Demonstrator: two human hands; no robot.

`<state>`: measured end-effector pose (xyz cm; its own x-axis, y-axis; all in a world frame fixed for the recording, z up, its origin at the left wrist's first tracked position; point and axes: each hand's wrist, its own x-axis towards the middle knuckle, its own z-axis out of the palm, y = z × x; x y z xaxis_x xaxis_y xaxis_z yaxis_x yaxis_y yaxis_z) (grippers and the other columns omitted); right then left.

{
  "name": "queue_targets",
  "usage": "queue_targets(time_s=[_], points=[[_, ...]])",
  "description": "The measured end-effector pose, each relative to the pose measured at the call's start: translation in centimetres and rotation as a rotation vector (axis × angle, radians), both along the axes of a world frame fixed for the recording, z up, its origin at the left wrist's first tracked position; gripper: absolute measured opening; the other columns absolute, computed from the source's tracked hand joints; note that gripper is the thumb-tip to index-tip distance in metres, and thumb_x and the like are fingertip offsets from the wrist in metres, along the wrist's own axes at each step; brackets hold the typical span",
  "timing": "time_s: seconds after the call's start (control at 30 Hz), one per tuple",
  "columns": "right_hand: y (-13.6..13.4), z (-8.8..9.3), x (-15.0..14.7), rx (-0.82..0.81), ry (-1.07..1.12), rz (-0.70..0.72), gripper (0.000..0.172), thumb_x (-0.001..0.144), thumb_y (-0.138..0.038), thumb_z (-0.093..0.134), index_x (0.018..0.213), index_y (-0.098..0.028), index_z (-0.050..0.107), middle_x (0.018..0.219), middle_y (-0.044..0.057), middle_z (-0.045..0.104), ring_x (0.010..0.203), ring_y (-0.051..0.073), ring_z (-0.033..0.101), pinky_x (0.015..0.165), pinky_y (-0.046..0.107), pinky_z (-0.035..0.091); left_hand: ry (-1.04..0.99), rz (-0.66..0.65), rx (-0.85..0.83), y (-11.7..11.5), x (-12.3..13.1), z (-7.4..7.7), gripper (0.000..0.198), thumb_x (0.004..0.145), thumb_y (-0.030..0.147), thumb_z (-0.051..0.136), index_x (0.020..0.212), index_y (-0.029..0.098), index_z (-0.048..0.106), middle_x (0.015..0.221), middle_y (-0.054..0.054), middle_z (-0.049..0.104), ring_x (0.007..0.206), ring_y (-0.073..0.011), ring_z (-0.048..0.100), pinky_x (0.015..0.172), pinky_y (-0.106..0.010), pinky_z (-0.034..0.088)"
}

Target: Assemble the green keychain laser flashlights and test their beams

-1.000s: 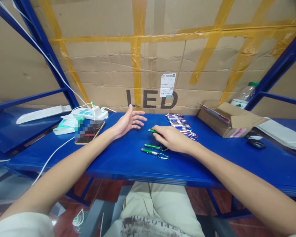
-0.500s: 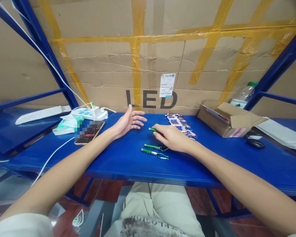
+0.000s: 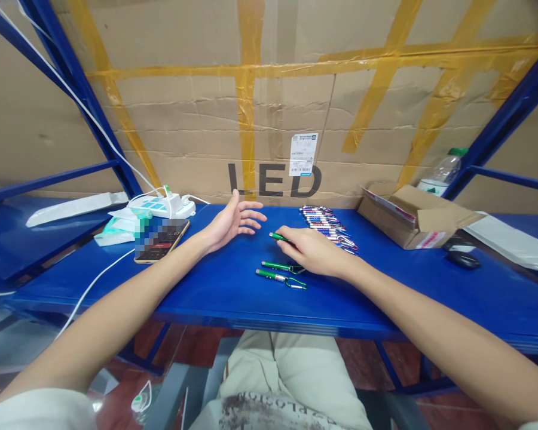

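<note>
My right hand (image 3: 311, 251) is closed on a green penlight (image 3: 278, 237); its tip pokes out past the thumb and the rest is hidden by the fingers. Just below it on the blue table (image 3: 233, 295) lie two more green penlights, an upper one (image 3: 275, 266) partly behind the hand and a lower one (image 3: 271, 275) with a green carabiner clip (image 3: 297, 283). To the left, my left hand (image 3: 237, 221) hovers with fingers spread and holds nothing. Behind my right hand lies a row of several blue, red and silver penlights (image 3: 325, 226) with clips.
At left are a phone (image 3: 164, 242), a power strip (image 3: 174, 206) with white cables and a green-white packet (image 3: 116, 233). On the right stand an open cardboard box (image 3: 412, 218), a black mouse (image 3: 463, 260) and a plastic bottle (image 3: 446, 170). A large taped carton (image 3: 197, 131) walls the back.
</note>
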<state>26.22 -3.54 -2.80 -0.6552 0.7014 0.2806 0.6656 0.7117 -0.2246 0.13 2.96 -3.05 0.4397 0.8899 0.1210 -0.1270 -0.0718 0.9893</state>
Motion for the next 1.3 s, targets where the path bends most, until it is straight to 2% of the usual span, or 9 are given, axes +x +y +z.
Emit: queue_targets(time_s=[0.37, 0.6, 0.87, 1.03, 1.3], points=[[-0.27, 0.30, -0.03, -0.004, 0.008, 0.022, 0.022, 0.115, -0.031, 0.044, 0.109, -0.022, 0.063, 0.103, 0.008, 0.076, 0.091, 0.024, 0.070, 0.081, 0.033, 0.045, -0.001, 0.016, -0.008, -0.22, 0.11, 0.20, 0.089, 0.100, 0.090, 0.033, 0.128, 0.016, 0.073, 0.117, -0.018, 0.080, 0.089, -0.0238, 0.073, 0.077, -0.033, 0.056], [-0.40, 0.54, -0.39, -0.004, -0.046, -0.059, 0.022, 0.115, -0.030, 0.044, 0.109, -0.021, 0.062, 0.098, 0.008, 0.075, 0.086, 0.023, 0.070, 0.076, 0.031, 0.043, -0.013, 0.005, -0.018, -0.27, 0.07, 0.19, 0.090, 0.101, 0.089, 0.031, 0.130, 0.014, 0.072, 0.116, -0.017, 0.079, 0.087, -0.0218, 0.072, 0.076, -0.031, 0.056], [-0.41, 0.45, -0.10, 0.007, -0.011, -0.006, 0.024, 0.115, -0.030, 0.044, 0.114, -0.021, 0.066, 0.108, 0.009, 0.078, 0.095, 0.024, 0.072, 0.084, 0.033, 0.046, -0.011, -0.004, -0.010, -0.20, 0.08, 0.12, 0.090, 0.099, 0.091, 0.034, 0.129, 0.015, 0.072, 0.115, -0.017, 0.079, 0.089, -0.0218, 0.072, 0.077, -0.031, 0.057], [-0.51, 0.59, -0.17, 0.002, -0.028, -0.005, 0.025, 0.115, -0.030, 0.043, 0.112, -0.021, 0.066, 0.108, 0.009, 0.078, 0.096, 0.024, 0.072, 0.085, 0.033, 0.047, 0.001, -0.001, -0.002, -0.29, 0.14, 0.18, 0.090, 0.098, 0.091, 0.035, 0.128, 0.016, 0.072, 0.116, -0.016, 0.080, 0.089, -0.0227, 0.073, 0.077, -0.033, 0.057], [-0.38, 0.50, -0.26, -0.033, -0.058, -0.043, 0.025, 0.115, -0.033, 0.045, 0.116, -0.021, 0.067, 0.106, 0.009, 0.077, 0.095, 0.024, 0.072, 0.082, 0.033, 0.047, 0.015, -0.004, 0.003, -0.39, 0.24, 0.22, 0.088, 0.100, 0.090, 0.035, 0.128, 0.016, 0.073, 0.114, -0.016, 0.080, 0.088, -0.0219, 0.072, 0.077, -0.032, 0.056]])
